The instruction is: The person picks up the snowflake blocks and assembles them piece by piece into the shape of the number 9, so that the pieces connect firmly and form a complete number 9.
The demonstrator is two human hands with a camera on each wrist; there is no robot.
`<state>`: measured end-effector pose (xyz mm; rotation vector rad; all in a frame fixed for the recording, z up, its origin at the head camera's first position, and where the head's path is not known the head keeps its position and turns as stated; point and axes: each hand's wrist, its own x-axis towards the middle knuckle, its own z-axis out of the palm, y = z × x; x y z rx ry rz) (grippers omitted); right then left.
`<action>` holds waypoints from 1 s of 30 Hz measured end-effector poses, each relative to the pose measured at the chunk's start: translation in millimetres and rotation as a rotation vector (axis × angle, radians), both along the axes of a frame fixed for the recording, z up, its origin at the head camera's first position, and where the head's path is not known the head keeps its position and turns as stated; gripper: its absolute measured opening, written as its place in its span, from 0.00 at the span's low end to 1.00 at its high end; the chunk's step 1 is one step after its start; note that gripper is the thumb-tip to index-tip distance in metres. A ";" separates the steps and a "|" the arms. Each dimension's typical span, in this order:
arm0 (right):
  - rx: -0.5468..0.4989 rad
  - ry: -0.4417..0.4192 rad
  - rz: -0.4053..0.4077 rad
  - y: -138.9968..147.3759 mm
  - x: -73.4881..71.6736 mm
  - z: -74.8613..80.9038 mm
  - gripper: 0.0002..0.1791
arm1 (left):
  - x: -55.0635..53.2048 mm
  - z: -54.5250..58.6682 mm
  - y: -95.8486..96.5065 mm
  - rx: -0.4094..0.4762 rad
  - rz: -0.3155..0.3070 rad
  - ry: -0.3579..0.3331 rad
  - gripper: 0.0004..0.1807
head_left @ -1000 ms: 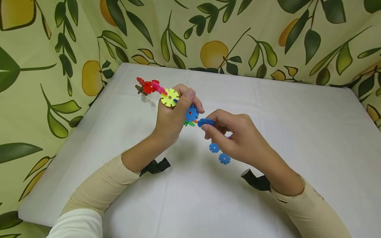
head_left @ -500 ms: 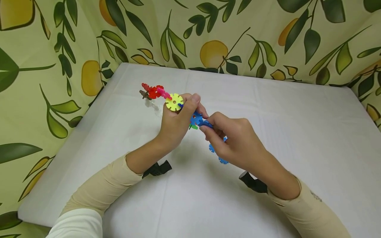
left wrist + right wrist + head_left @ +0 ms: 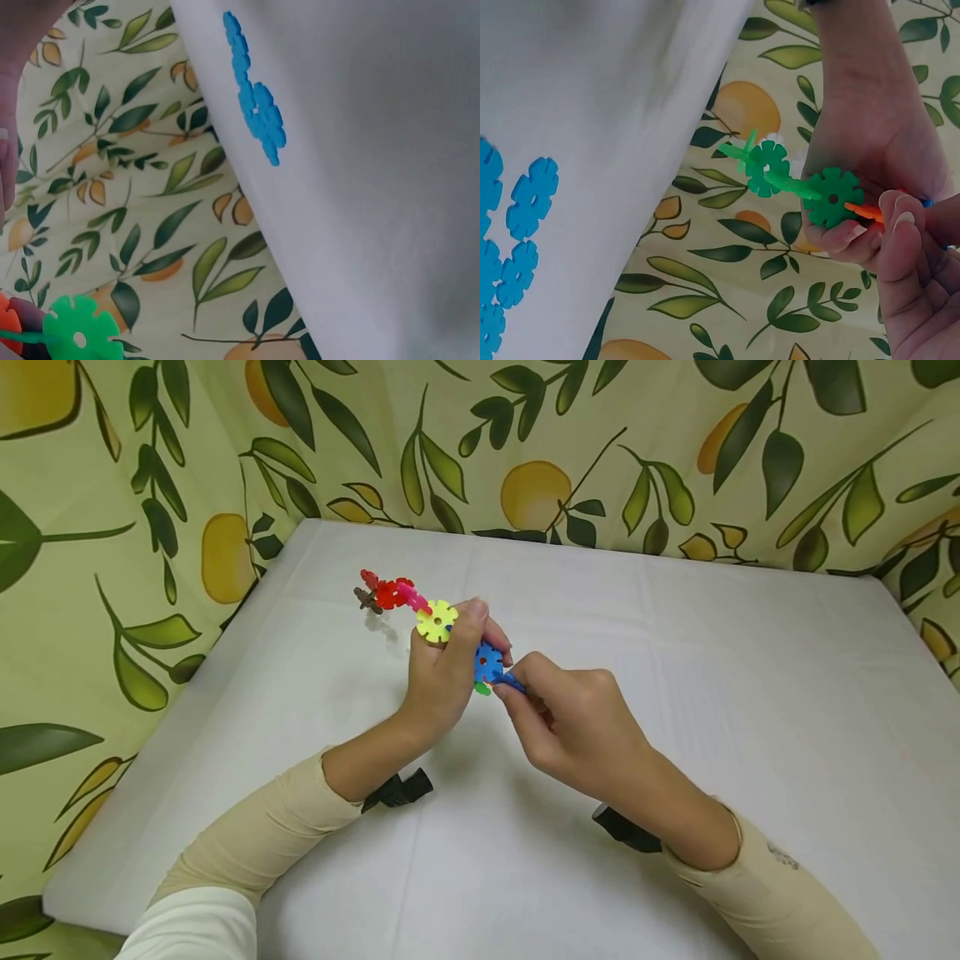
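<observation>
Across left hand (image 3: 438, 681), disc chain (image 3: 427, 625) slants, red end (image 3: 387, 595) pointing far left.

A white table surface (image 3: 750, 693), marked by faint creases, extends from the upper middle of the head view to its lower edge, with far corners at upper left and upper right. A pale yellow-green fabric (image 3: 480, 477), printed with green leaves (image 3: 678, 495) and yellow-orange fruit (image 3: 536, 496), borders it along the top, left and upper right.
</observation>
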<state>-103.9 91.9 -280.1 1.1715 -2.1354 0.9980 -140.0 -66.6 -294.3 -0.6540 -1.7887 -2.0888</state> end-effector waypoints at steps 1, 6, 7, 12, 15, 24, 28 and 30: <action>0.002 0.002 -0.004 -0.6 0.0 -0.8 0.11 | -0.1 -1.1 0.3 0.009 0.005 0.002 0.24; 0.018 0.015 -0.021 -1.7 0.0 -2.8 0.11 | 0.0 -5.0 1.2 0.034 0.002 0.019 0.24; 0.022 0.014 -0.021 -1.7 0.0 -3.0 0.11 | 0.1 -5.6 1.5 0.034 -0.001 0.021 0.24; 0.036 0.010 -0.018 -0.8 -0.6 -3.5 0.11 | -1.0 -8.3 1.6 0.023 -0.026 0.019 0.24; 0.024 -0.011 -0.002 0.9 -1.9 -2.8 0.11 | -2.5 -6.4 -0.2 0.011 -0.056 0.024 0.24; -0.019 -0.245 0.040 19.1 -12.7 10.4 0.13 | -7.7 4.9 -9.0 -0.018 -0.271 0.003 0.13; 0.101 -0.320 -0.022 28.9 -20.7 13.2 0.13 | -7.4 10.7 -11.6 -0.028 -0.196 -0.078 0.10; 0.233 -0.387 -0.058 32.8 -26.0 11.3 0.10 | -7.8 12.6 -13.0 -0.003 -0.148 -0.152 0.09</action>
